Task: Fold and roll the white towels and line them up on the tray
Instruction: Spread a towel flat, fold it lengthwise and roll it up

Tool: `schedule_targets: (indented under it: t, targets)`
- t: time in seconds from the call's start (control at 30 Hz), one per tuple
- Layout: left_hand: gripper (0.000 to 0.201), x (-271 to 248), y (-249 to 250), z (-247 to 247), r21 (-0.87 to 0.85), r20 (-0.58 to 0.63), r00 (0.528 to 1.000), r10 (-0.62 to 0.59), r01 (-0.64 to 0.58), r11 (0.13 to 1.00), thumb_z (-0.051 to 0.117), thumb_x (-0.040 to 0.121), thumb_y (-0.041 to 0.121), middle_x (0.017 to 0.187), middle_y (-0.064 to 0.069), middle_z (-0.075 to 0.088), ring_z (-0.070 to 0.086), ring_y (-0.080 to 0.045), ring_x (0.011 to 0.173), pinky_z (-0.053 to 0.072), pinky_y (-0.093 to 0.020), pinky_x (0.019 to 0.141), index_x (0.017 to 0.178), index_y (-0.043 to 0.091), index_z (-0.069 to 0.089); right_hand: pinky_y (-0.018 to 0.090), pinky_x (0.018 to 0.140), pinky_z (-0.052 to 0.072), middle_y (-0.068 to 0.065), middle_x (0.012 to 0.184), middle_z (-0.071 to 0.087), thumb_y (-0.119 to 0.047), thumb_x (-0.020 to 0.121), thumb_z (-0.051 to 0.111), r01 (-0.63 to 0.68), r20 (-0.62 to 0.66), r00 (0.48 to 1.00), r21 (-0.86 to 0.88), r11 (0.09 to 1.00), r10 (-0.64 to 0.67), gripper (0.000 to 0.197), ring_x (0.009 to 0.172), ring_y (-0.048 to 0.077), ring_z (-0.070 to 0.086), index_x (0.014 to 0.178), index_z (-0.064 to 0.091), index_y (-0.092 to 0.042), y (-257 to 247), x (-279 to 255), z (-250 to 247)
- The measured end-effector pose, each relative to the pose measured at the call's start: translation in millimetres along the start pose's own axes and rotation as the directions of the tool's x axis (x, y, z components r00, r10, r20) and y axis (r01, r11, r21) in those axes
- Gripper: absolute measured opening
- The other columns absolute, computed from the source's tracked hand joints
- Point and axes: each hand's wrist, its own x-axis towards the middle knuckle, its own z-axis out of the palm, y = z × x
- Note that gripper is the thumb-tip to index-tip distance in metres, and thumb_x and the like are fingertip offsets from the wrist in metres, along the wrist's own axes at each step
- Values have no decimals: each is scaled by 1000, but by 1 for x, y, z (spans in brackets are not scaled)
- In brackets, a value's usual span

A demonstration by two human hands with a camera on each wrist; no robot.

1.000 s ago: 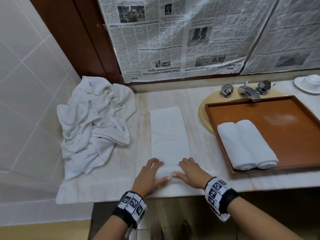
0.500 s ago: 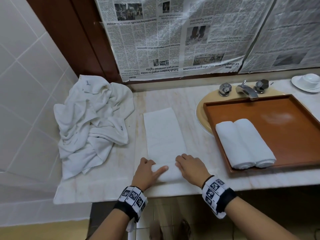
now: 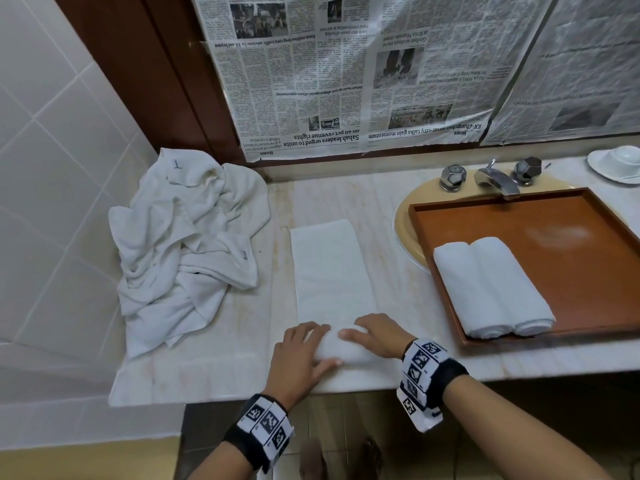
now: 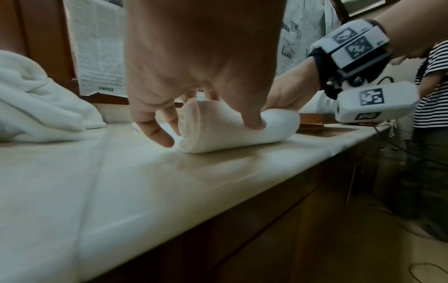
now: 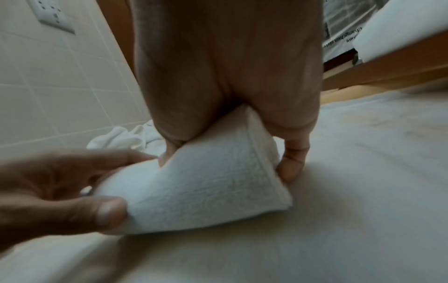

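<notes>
**Both hands on the roll at the counter's near edge**

Lower centre of the head view: the left hand [image 3: 300, 355] and right hand [image 3: 375, 336] sit on a white towel [image 3: 332, 271] whose near end is wound into a short, fat roll, while the rest lies flat as a long narrow strip running up the frame. The left fingers [image 4: 157, 132] curl down over the roll's left end, thumb pressing the near side of it, so that hand is grasping the towel. In the left wrist view the roll's open end shows its layers. The right fingers [image 5: 290, 168] wrap over the roll's other end, one fingertip down beside it on the counter [image 3: 214, 368]; that hand grasps the towel too. The cloth is soft looped terry with a stitched hem band.

To the right, a flat rectangular reddish-brown tray [image 3: 571, 244] with a low raised rim sits over a yellowish basin [image 3: 405, 220], and two finished rolled towels [image 3: 491, 289] lie side by side, touching, in its left part. At the left of the frame, a crumpled heap of white towels [image 3: 187, 251] slumps against the tiled wall. The counter is pale, glossy veined stone. Newspaper sheets [image 3: 346, 71] cover the wall behind.
</notes>
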Motion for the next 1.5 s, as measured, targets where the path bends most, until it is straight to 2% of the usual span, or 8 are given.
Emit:
schedule_targets:
  t: [0.17, 0.4, 0.6, 0.8, 1.0, 1.2, 1.33, 1.5]
  targets:
    - [75, 23, -14, -14, -181, 145, 988, -45, 71, 981, 42, 74, 88, 127, 16, 54, 41, -13, 121, 38, -35, 101, 130, 41, 56, 41, 79, 46, 0, 94, 63, -63, 89, 31, 34, -396, 881, -493, 869, -258, 58, 86, 23, 60, 99, 65, -17, -4, -21, 30]
    - [78, 25, -5, -11, -249, 100, 986, -131, 153, 956, 36, 77, 86, 139, 12, 44, 35, -14, 128, 39, -41, 103, 136, 37, 49, 40, 89, 40, 3, 121, 53, -63, 87, 47, 191, -79, 968, -372, 909, -236, 61, 110, 25, 51, 127, 53, -17, 10, 2, 8]
    - [76, 14, -9, -8, -206, 52, 997, -62, 72, 976, 41, 76, 88, 134, 15, 48, 39, -11, 125, 42, -37, 101, 135, 41, 50, 33, 83, 41, 3, 108, 55, -58, 87, 62, 121, 192, 976, -74, 990, -105, 55, 99, 23, 54, 114, 56, -11, -7, 3, -20]
    - [49, 45, -11, -31, -398, 203, 976, -83, 160, 903, 59, 81, 74, 90, 9, 69, 62, -5, 84, 48, -31, 79, 93, 27, 68, 41, 69, 50, 7, 110, 57, -51, 71, 75, 61, -339, 902, -513, 856, -268, 65, 93, 30, 60, 120, 57, -12, -5, -18, 27]
    - [77, 28, -6, -13, -345, 86, 977, -193, 211, 914, 53, 79, 80, 140, 9, 41, 41, -15, 122, 40, -36, 104, 142, 36, 43, 40, 92, 43, 5, 122, 51, -55, 88, 61, 144, -184, 963, -277, 950, -199, 61, 111, 26, 50, 131, 50, -14, 4, -1, 15]
    - [69, 13, -8, -12, -243, 63, 992, -107, 119, 963, 54, 76, 81, 136, 14, 43, 44, -11, 120, 46, -36, 96, 136, 49, 43, 32, 89, 42, 1, 118, 62, -58, 91, 57, 80, 93, 992, 98, 992, -89, 49, 106, 19, 56, 118, 58, -17, 7, -4, -22]
    - [75, 31, -11, -25, -377, 202, 971, -131, 201, 904, 52, 65, 87, 114, 7, 58, 55, -12, 108, 40, -25, 89, 123, 39, 57, 38, 89, 43, 0, 126, 55, -74, 85, 28, 53, -175, 979, -285, 957, -107, 75, 110, 24, 53, 132, 49, -20, 9, -20, 8]
    - [51, 39, -1, -26, -393, 193, 951, -240, 299, 870, 62, 85, 65, 116, 6, 62, 58, -16, 109, 45, -30, 92, 123, 31, 55, 39, 88, 45, 1, 131, 51, -76, 80, 40, 74, -233, 955, -408, 910, -182, 83, 115, 24, 50, 140, 42, -19, 12, -25, 26]
